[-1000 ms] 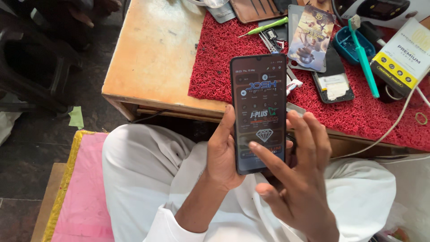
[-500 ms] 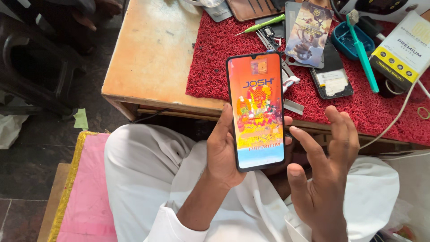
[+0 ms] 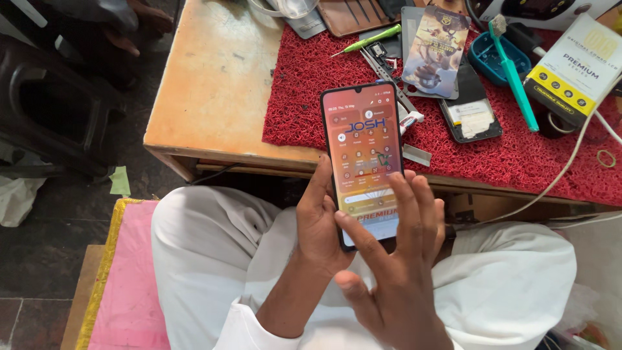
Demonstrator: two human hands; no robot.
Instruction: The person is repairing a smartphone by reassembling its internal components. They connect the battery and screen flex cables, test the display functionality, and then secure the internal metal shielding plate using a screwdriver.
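Observation:
A black smartphone with a lit orange screen stands upright over my lap. My left hand grips it from the left side and behind, thumb along the left edge. My right hand is spread with fingers apart, its fingertips over the lower part of the screen. I cannot tell whether a fingertip touches the glass. I sit cross-legged in white clothes in front of a low wooden table.
A red mat covers the table's right part. On it lie a green screwdriver, a dismantled phone, a picture card, a teal toothbrush, a blue tray, a white and yellow box and a white cable. A pink cushion lies at left.
The phone's screen changed from a dark page to an orange page, now with a panel of small icons over it. My right hand came back over the lower screen.

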